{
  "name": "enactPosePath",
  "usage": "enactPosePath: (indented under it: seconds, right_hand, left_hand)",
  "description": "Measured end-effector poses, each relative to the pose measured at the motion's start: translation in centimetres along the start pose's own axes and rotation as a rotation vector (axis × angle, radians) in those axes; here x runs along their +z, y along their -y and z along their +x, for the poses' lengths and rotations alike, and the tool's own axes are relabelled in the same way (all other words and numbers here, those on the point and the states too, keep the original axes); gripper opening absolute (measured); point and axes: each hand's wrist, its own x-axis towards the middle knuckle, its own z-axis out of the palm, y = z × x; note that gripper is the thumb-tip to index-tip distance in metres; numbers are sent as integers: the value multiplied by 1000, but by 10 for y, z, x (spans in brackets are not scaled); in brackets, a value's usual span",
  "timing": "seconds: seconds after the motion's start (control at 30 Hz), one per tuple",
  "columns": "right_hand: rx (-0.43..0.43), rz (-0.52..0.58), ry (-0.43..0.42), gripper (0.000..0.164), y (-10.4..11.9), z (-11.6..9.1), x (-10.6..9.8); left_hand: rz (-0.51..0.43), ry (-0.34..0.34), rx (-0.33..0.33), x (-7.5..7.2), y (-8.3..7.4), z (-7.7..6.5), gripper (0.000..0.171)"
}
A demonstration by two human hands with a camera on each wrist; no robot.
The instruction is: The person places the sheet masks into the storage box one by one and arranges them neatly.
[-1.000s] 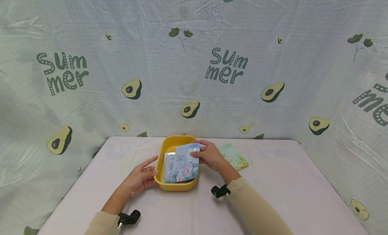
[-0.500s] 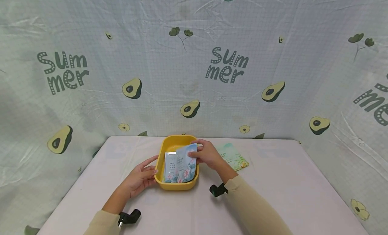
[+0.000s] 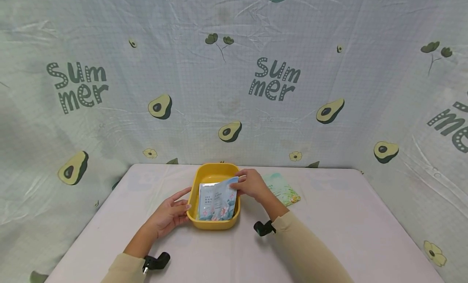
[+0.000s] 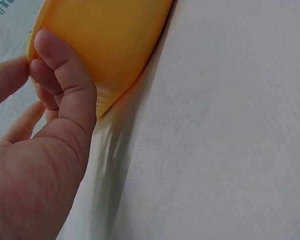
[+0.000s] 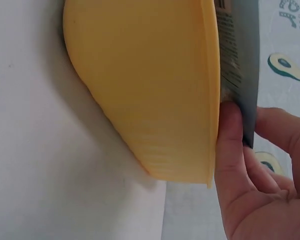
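A yellow plastic tub (image 3: 217, 225) stands on the table in the head view. At its left side my left hand (image 3: 170, 215) pinches the rim between thumb and fingers, as the left wrist view also shows around the tub wall (image 4: 110, 35). My right hand (image 3: 253, 186) holds the upper right corner of a pale blue sheet mask packet (image 3: 226, 199) with pink flowers, over the tub's right rim. In the right wrist view thumb and fingers pinch the packet's edge (image 5: 246, 65). Another similar packet (image 3: 205, 199) lies in the tub, partly covered by the held one.
A green packet (image 3: 279, 187) with a floral print lies on the table right of the tub, partly hidden by my right hand. A white cloth covers the table (image 3: 329, 226). Behind it hangs a curtain (image 3: 190, 80) printed with avocados.
The packet in my right hand has come down lower into the tub, its top edge now tilted, overlapping the other packet. My left hand keeps its place on the rim.
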Motion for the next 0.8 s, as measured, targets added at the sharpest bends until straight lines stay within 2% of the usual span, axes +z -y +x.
enactPosePath:
  seconds: [0.23,0.8]
  right_hand:
    - [-29,-15,33,58,0,-1,-3]
    - [-63,-67,-28,42,-1,-8,-9]
  left_hand:
    - [4,-8,-1,0,0,0,77]
    - [-5,20,10,-2,1,1,79]
